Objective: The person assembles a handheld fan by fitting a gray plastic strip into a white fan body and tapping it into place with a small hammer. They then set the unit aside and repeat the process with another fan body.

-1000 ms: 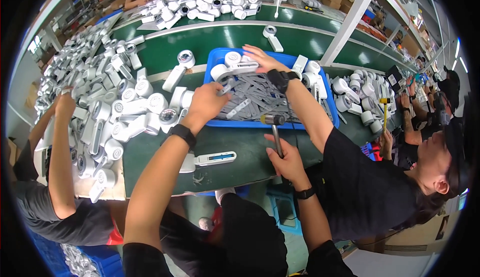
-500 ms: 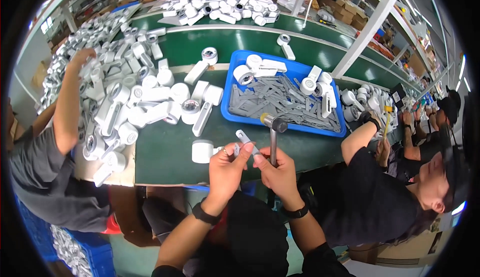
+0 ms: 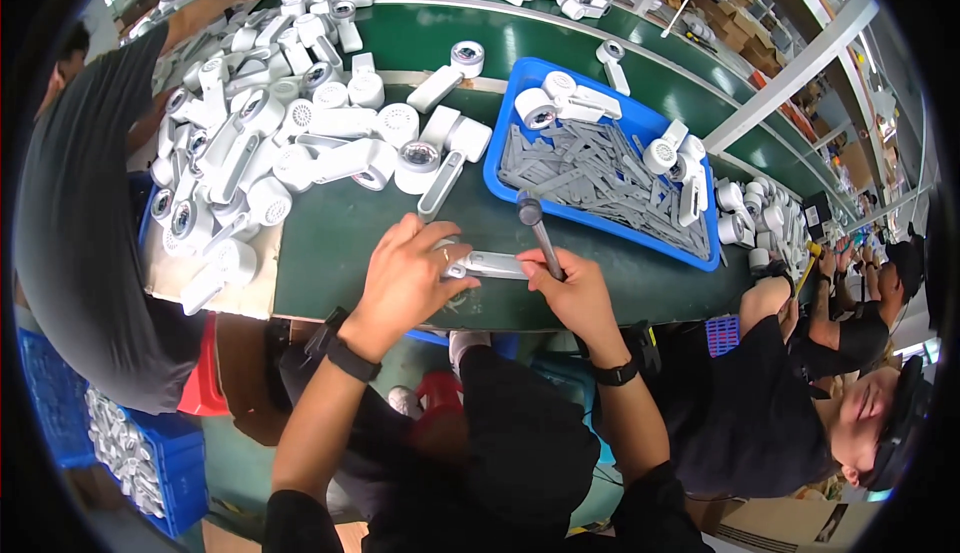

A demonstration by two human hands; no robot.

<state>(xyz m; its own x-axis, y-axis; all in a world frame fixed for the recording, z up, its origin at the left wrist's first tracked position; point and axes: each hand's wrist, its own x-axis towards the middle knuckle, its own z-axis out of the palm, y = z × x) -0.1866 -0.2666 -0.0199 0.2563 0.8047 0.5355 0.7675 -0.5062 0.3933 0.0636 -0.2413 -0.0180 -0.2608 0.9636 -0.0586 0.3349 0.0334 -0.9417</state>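
Observation:
My left hand (image 3: pixel 395 271) grips the head end of a white handheld fan-like unit, with its fingers curled over it at the table's near edge. The unit's handle (image 3: pixel 497 265) points right, and a pale grey strip appears to lie along it. Most of the round head is hidden under my palm. My right hand (image 3: pixel 578 298) closes around the shaft of a small hammer (image 3: pixel 531 215), whose head stands up and away from me. Its thumb and fingertips touch the right end of the handle.
A blue tray (image 3: pixel 600 215) with grey strips and several white units stands beyond my right hand. White units (image 3: pixel 300 153) are heaped at the left, partly on cardboard (image 3: pixel 255 278). Co-workers sit on both sides; the right one's arm (image 3: pixel 765 298) is near the table.
The grey strip that both hands held up is now down at the white unit. My left hand has shifted from the strip onto the unit. The hammer stays in my right hand.

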